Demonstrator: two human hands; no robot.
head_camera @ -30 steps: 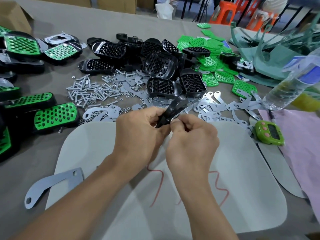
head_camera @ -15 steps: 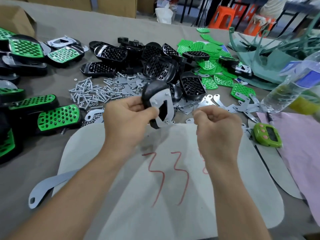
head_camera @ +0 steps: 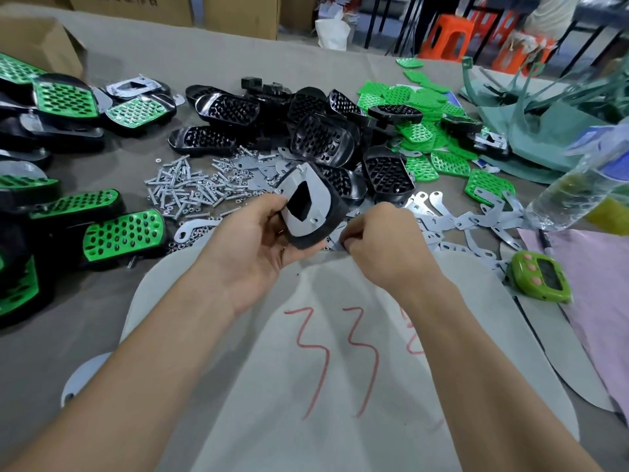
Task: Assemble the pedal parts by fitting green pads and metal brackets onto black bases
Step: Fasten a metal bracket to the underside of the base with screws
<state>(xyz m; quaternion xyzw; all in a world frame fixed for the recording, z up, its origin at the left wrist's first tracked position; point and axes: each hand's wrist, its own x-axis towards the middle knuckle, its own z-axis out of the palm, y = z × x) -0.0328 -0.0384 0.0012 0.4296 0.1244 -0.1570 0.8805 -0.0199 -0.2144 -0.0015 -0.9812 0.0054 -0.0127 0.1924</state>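
While the left hand [head_camera: 252,243] curls its fingers [head_camera: 267,204] round a black base [head_camera: 335,207], the thumb on one edge and the others under the opposite edge, that base is lifted off the surface [head_camera: 204,66] with its back to the camera. A grey metal plate [head_camera: 320,194] lies flat on that back, with small studs showing at its corners. Just right of the base, the right hand [head_camera: 384,243] has its fingers [head_camera: 354,233] curled tight, their tips down at the near edge of the loose metal brackets [head_camera: 452,216]; whether they pinch one I cannot tell. Beyond both sets of fingers lies a heap of bare bases [head_camera: 320,141], with green pads [head_camera: 418,131] further right. Screws [head_camera: 183,189] are scattered beyond the left fingers, and finished pedals [head_camera: 122,233] lie further left. Under the wrists is a white sheet [head_camera: 340,420] with red marks.
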